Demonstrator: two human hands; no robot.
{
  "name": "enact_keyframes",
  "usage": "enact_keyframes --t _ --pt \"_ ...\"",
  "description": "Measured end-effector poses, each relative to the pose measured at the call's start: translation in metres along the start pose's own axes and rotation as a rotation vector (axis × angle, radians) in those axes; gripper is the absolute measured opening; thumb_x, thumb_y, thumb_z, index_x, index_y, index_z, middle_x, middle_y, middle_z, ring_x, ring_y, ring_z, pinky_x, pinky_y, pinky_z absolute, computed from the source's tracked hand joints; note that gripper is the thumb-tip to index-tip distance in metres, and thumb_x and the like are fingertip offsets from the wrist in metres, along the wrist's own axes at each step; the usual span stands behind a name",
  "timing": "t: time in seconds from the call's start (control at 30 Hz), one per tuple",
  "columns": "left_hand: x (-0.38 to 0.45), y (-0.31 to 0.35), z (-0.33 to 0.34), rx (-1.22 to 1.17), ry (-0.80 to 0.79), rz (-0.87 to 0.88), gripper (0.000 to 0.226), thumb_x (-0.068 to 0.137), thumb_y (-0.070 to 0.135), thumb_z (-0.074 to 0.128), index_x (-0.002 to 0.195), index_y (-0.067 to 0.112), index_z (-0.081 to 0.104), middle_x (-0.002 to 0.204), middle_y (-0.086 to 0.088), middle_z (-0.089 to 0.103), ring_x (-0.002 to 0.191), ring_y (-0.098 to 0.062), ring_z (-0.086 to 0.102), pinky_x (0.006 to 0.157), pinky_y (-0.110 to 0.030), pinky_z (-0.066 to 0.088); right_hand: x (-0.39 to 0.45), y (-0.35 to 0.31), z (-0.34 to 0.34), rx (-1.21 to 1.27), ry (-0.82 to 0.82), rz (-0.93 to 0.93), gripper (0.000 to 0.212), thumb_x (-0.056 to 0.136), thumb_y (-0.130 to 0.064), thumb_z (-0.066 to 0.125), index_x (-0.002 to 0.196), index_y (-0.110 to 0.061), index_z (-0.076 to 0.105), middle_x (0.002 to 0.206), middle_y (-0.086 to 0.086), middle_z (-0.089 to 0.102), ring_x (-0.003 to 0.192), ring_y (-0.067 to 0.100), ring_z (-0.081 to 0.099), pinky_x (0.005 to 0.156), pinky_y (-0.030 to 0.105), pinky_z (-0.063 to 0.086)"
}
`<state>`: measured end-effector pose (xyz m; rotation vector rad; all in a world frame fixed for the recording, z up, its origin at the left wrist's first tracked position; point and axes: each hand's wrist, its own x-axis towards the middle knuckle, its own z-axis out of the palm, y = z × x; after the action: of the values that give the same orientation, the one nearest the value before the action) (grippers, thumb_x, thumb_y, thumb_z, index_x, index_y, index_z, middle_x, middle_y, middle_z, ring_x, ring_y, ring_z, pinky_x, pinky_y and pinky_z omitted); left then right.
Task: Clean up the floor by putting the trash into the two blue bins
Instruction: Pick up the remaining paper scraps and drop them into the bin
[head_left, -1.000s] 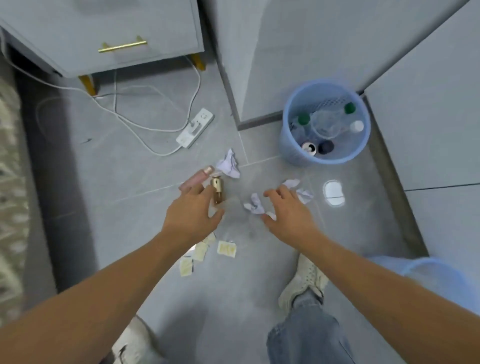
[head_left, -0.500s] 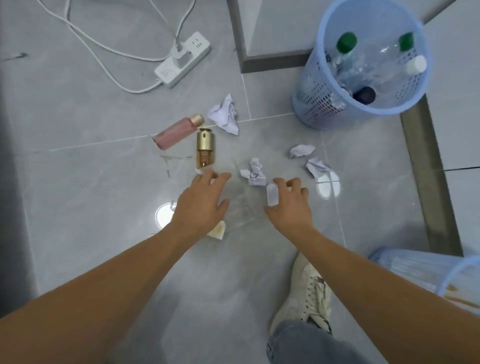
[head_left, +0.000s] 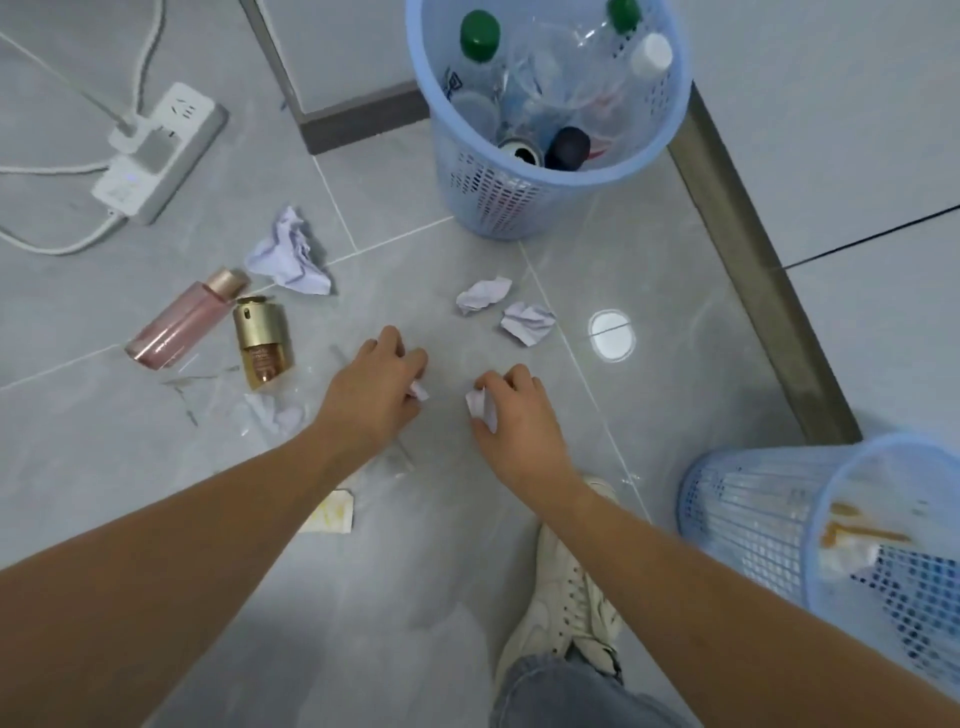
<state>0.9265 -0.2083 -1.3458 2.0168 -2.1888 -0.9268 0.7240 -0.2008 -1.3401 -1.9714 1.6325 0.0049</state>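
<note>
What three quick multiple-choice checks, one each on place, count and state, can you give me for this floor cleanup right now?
1. Where does the pink bottle lie?
A. in the far blue bin
B. on the floor beside the gold bottle
C. on the power strip

2. How many green caps show in the far blue bin?
A. none
B. two
C. five

3. What is the right hand doing?
A. pinching a crumpled paper
B. lying flat on the tiles
C. holding a bottle

Answers: 1 B, it lies on the tiles just left of the gold bottle. 2 B, two green caps show near the rim. 3 A, white crumpled paper sits between its curled fingers.
</note>
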Motion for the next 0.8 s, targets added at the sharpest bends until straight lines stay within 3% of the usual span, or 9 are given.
enact_keyframes --t 0.17,0.37,0.5,0.6,0.67,0.73,0.8 --pt "-0.016 0.08 -0.054 -0.075 0.049 0.104 0.019 0.086 0.03 0.069 0.098 0.02 0.059 0.096 -0.001 0.05 0.08 -0.022 0.053 0.062 -0.035 0.046 -0.049 -0.002 -0.072 0.105 0.133 0.071 0.035 0.086 -0.022 0.076 0.117 -0.019 0.059 0.11 0.002 0.048 0.099 0.023 0.05 0.079 0.037 0.051" --pt "-0.029 0.252 -0.121 -0.127 -0.06 0.413 0.024 0.09 0.039 0.066 0.108 0.023 0.062 0.104 0.003 0.057 0.086 -0.019 0.059 0.068 -0.037 0.052 -0.151 0.027 -0.192 0.285 0.477 0.328 0.037 0.083 -0.021 0.078 0.116 -0.019 0.061 0.106 -0.002 0.049 0.093 0.017 0.054 0.075 0.029 0.046" --pt "-0.038 0.36 -0.119 -0.132 -0.112 0.549 0.027 0.092 0.039 0.065 0.112 0.021 0.062 0.104 0.002 0.059 0.087 -0.021 0.06 0.071 -0.038 0.051 -0.219 0.074 -0.244 0.31 0.615 0.515 0.035 0.085 -0.023 0.077 0.117 -0.02 0.063 0.109 -0.003 0.052 0.095 0.015 0.055 0.08 0.032 0.048" --pt "-0.045 0.419 -0.09 -0.115 -0.181 0.588 0.037 0.092 0.044 0.063 0.123 0.025 0.059 0.117 0.002 0.061 0.097 -0.023 0.063 0.077 -0.037 0.053 -0.256 0.112 -0.255 0.286 0.631 0.607 0.036 0.087 -0.025 0.077 0.119 -0.022 0.063 0.112 -0.004 0.052 0.101 0.013 0.055 0.088 0.035 0.05" --pt "-0.049 0.439 -0.068 -0.028 -0.245 0.576 0.055 0.09 0.055 0.063 0.137 0.03 0.052 0.132 0.002 0.055 0.111 -0.024 0.061 0.084 -0.038 0.053 -0.273 0.132 -0.255 0.271 0.587 0.653 0.046 0.085 -0.032 0.08 0.126 -0.022 0.061 0.116 0.0 0.052 0.107 0.014 0.052 0.093 0.031 0.048" --pt "-0.05 0.441 -0.056 0.075 -0.251 0.543 0.072 0.085 0.065 0.064 0.147 0.035 0.041 0.144 0.001 0.047 0.123 -0.027 0.054 0.09 -0.041 0.051 -0.284 0.145 -0.25 0.191 0.495 0.701 0.064 0.08 -0.042 0.083 0.135 -0.021 0.056 0.125 0.006 0.05 0.117 0.022 0.045 0.096 0.032 0.042" --pt "-0.051 0.422 -0.058 0.083 -0.208 0.515 0.076 0.084 0.067 0.063 0.148 0.037 0.038 0.143 0.001 0.048 0.125 -0.027 0.052 0.089 -0.041 0.05 -0.288 0.144 -0.242 0.111 0.459 0.698 0.068 0.078 -0.045 0.083 0.135 -0.02 0.056 0.128 0.008 0.049 0.12 0.027 0.043 0.096 0.037 0.044"
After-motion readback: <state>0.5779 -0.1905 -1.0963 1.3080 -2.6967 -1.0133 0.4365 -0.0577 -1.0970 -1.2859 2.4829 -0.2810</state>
